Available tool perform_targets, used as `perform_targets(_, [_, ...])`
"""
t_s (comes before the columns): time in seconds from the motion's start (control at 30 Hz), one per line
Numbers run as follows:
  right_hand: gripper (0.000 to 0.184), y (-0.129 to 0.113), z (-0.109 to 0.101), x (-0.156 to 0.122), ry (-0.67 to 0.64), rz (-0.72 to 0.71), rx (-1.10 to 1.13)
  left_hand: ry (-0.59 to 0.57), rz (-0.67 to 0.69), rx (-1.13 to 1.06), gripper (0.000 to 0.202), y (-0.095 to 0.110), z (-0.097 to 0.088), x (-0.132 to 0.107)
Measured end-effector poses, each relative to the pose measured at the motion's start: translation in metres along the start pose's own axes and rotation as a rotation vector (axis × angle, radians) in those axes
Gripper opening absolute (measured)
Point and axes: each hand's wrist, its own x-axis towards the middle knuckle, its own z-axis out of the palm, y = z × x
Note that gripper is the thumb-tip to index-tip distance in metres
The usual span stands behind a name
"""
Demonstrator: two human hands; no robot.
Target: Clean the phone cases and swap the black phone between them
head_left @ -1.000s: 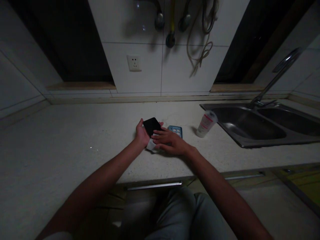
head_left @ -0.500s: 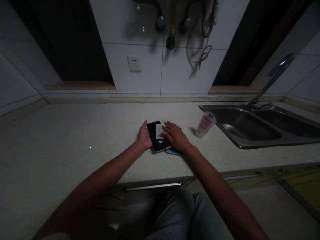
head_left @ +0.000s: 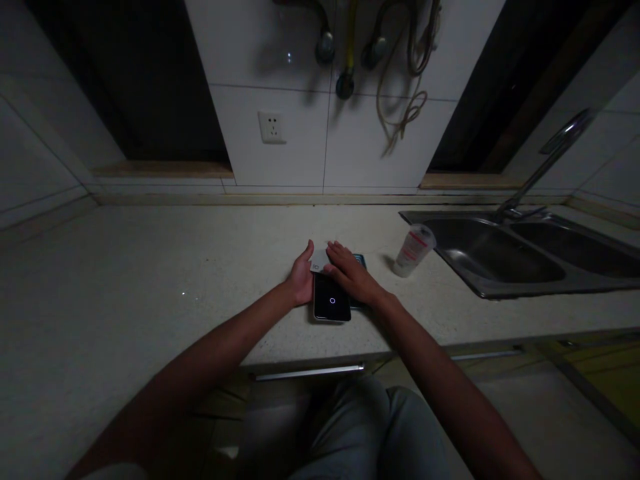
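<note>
A black phone (head_left: 331, 303) lies flat on the pale countertop (head_left: 200, 267), screen up, with a small lit ring near its lower end. My left hand (head_left: 301, 277) cups the phone's left edge, fingers curled along it. My right hand (head_left: 350, 272) lies over the phone's upper part, its fingers stretched flat and pressing a small white wipe (head_left: 318, 260) onto the screen. A blue phone case (head_left: 358, 260) peeks out from under my right hand on the far side.
A small clear plastic bottle with a red label (head_left: 411, 250) stands tilted right of my hands. Beyond it is a steel double sink (head_left: 525, 257) with a tap (head_left: 545, 160). A wall socket (head_left: 271, 127) and hanging hoses (head_left: 400, 80) are on the tiled wall.
The phone went from tilted up in my left hand to lying flat and closer to me. My right hand has slid the white wipe toward the phone's far end.
</note>
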Motion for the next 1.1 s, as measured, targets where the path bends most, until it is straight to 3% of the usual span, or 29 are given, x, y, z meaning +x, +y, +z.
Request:
perform_targets(0.17, [0.054, -0.015, -0.006, 0.001, -0.087, -0.129, 0.006, 0.018, 0.003, -0.018, 0.064, -0.001, 0.003, 0.0])
perform_targets(0.3, [0.046, -0.023, -0.009, 0.002, -0.136, -0.244, 0.015, 0.115, 0.054, -0.019, 0.066, 0.005, 0.001, 0.0])
perform_targets(0.53, [0.024, -0.022, -0.012, 0.001, -0.09, -0.298, 0.054, 0.279, 0.174, -0.075, 0.056, 0.017, 0.0, 0.0])
perform_targets(0.77, [0.027, -0.015, -0.012, 0.001, 0.02, -0.212, 0.045, 0.346, 0.285, -0.106, 0.047, 0.02, 0.001, -0.001])
perform_targets(1.1, [0.047, -0.002, -0.004, 0.0, 0.179, 0.017, 0.081, 0.244, 0.096, 0.034, 0.04, 0.009, 0.002, -0.002])
